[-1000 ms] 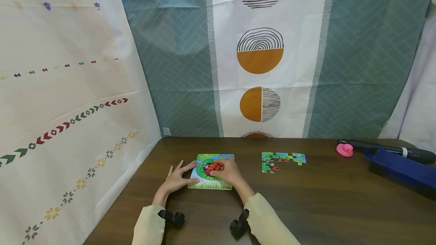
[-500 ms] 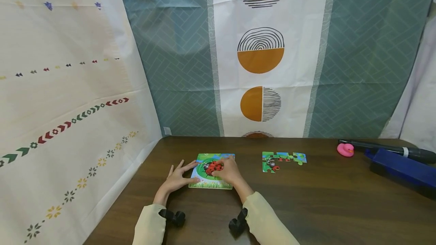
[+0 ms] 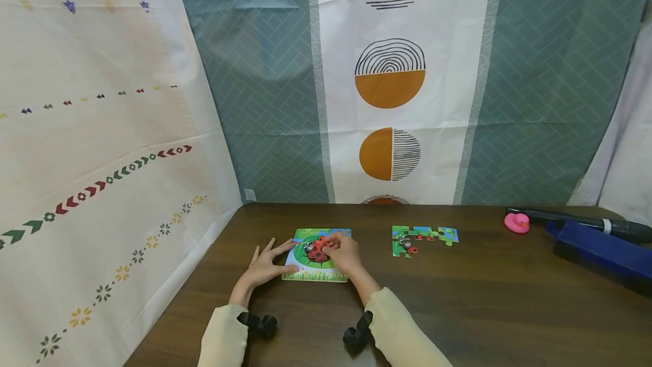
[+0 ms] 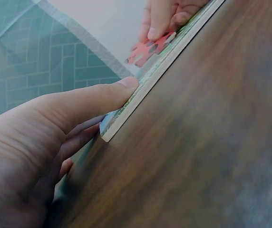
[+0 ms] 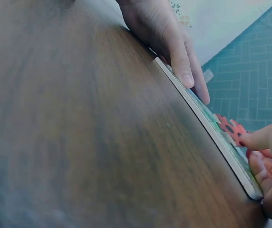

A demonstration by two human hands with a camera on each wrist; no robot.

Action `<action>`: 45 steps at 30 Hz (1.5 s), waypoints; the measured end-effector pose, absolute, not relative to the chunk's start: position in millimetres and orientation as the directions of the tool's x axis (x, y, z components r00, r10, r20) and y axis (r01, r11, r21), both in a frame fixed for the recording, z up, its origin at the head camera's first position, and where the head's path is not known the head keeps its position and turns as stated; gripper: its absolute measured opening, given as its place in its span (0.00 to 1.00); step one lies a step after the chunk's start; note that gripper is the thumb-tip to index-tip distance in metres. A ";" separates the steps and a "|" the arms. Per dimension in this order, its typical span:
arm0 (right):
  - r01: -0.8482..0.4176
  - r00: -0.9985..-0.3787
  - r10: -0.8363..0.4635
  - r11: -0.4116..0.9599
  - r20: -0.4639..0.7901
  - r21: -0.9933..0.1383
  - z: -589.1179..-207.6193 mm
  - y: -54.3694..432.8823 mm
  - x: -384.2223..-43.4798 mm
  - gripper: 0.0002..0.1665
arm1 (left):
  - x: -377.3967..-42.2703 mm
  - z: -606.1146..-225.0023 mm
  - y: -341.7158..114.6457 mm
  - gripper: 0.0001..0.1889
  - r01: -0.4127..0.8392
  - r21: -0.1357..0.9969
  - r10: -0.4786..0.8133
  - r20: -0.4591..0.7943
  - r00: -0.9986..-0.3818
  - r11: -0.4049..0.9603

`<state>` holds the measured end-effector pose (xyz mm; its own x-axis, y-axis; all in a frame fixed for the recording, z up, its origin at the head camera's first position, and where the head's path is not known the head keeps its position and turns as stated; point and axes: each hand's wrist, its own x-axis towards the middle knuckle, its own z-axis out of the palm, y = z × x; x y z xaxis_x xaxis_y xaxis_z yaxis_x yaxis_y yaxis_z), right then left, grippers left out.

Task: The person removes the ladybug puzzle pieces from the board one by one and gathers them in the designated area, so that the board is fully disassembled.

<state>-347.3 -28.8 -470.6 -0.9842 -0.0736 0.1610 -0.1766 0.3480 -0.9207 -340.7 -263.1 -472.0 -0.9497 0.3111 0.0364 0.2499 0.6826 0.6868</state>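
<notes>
A ladybug jigsaw puzzle board [image 3: 313, 276] lies on the brown table. My right hand [image 3: 345, 254] pinches a red, black-spotted puzzle piece [image 5: 228, 126] between thumb and fingers at the board's right half. In the left wrist view that red piece [image 4: 150, 50] stands tilted up from the board. At the board's left edge rests my left hand [image 3: 265, 268], its thumb [image 4: 112, 94] lying on the top face and its fingers spread straight along the side. Part of the ladybug picture is hidden behind my right fingers.
Several joined puzzle pieces [image 3: 402, 242] lie right of the board. Farther right are a pink rubber duck [image 3: 517, 223], a black long-handled object [image 3: 626, 233] and a blue box-like object [image 3: 603, 254]. Patterned cloths hang behind and at the left.
The red piece has tilted up out of the ladybug picture in my right fingers, which have shifted slightly. My left hand has stayed on the board's left edge.
</notes>
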 end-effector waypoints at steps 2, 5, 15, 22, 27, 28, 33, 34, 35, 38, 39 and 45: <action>-0.184 -0.983 -0.051 0.337 0.177 -0.923 -472.0 -28.8 -347.4 0.09 | -340.1 -471.5 -262.8 0.39 0.249 0.688 0.312 0.035 -0.949 0.681; -0.180 -0.983 -0.011 0.304 0.186 -0.936 -474.1 -29.4 -347.9 0.08 | -339.2 -471.3 -262.3 0.39 0.248 0.688 0.310 0.035 -0.950 0.682; -0.156 -0.983 0.086 0.077 0.162 -0.985 -473.2 -23.9 -350.8 0.07 | -339.3 -471.8 -262.7 0.38 0.250 0.698 0.314 0.038 -0.949 0.671; -0.219 -0.964 0.140 0.076 0.228 -0.973 -465.3 12.5 -357.5 0.07 | -340.1 -470.5 -263.0 0.38 0.249 0.696 0.304 0.046 -0.952 0.674; -0.202 -0.962 0.167 0.098 0.217 -0.974 -465.0 53.3 -360.5 0.08 | -339.2 -471.3 -262.0 0.38 0.243 0.686 0.303 0.034 -0.952 0.686; -0.201 -0.961 0.170 0.108 0.217 -0.974 -464.5 61.7 -360.9 0.09 | -339.2 -471.4 -261.8 0.38 0.241 0.685 0.302 0.032 -0.953 0.687; -0.171 -0.967 0.160 0.162 0.197 -0.972 -460.3 102.6 -357.7 0.11 | -339.2 -471.6 -261.3 0.38 0.240 0.685 0.300 0.033 -0.953 0.688; -0.162 -0.969 0.157 0.169 0.188 -0.972 -459.9 110.2 -356.3 0.12 | -339.2 -471.7 -261.3 0.39 0.240 0.687 0.301 0.033 -0.953 0.686; -0.153 -0.972 0.151 0.180 0.181 -0.972 -459.3 118.1 -354.0 0.13 | -339.2 -471.8 -261.1 0.39 0.240 0.688 0.301 0.033 -0.953 0.685; -0.130 -0.978 0.134 0.199 0.158 -0.971 -459.1 140.6 -347.4 0.16 | -339.1 -472.2 -260.7 0.39 0.234 0.690 0.299 0.027 -0.954 0.685; -0.123 -0.981 0.125 0.203 0.150 -0.971 -459.2 147.8 -344.9 0.17 | -339.1 -472.3 -260.7 0.39 0.232 0.691 0.298 0.025 -0.954 0.684; -0.107 -0.986 0.098 0.261 0.137 -0.959 -459.7 184.1 -335.9 0.20 | -339.4 -472.6 -262.5 0.39 0.235 0.694 0.298 0.031 -0.954 0.680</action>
<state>-335.9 184.1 -459.7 -0.9857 0.0982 0.1370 -0.1073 0.2609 -0.9594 -339.4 -262.5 -472.6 -0.9542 0.2977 0.0306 0.2346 0.6804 0.6943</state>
